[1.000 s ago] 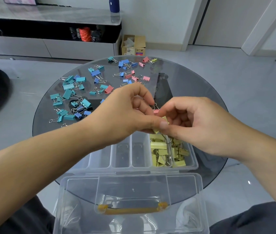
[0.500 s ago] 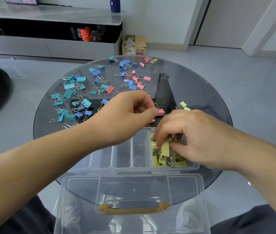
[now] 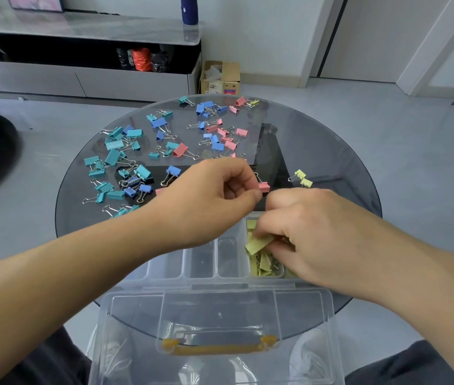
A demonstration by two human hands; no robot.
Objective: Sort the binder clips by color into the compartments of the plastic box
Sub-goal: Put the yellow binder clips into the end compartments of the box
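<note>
A clear plastic box (image 3: 202, 263) stands at the near edge of the round glass table (image 3: 331, 151). Its rightmost compartment holds several yellow binder clips (image 3: 263, 266); the compartments to the left look bare. My right hand (image 3: 312, 232) is low over that compartment and pinches a yellow clip (image 3: 257, 243) between its fingertips. My left hand (image 3: 212, 195) hovers just beyond the box with fingers curled and thumb against the index finger; nothing shows in it. A pink clip (image 3: 264, 187) lies on the glass right by its fingertips.
Teal clips (image 3: 114, 157), blue clips (image 3: 207, 107) and pink clips (image 3: 228, 134) are scattered over the far and left glass. Two yellow clips (image 3: 302, 177) lie right of centre. The box's open lid (image 3: 220, 323) with a yellow handle hangs toward me.
My hands, joined over a yellow clip a second ago, have parted. The right hand has dropped with the clip into the yellow compartment. The left hand has stayed nearly in place.
</note>
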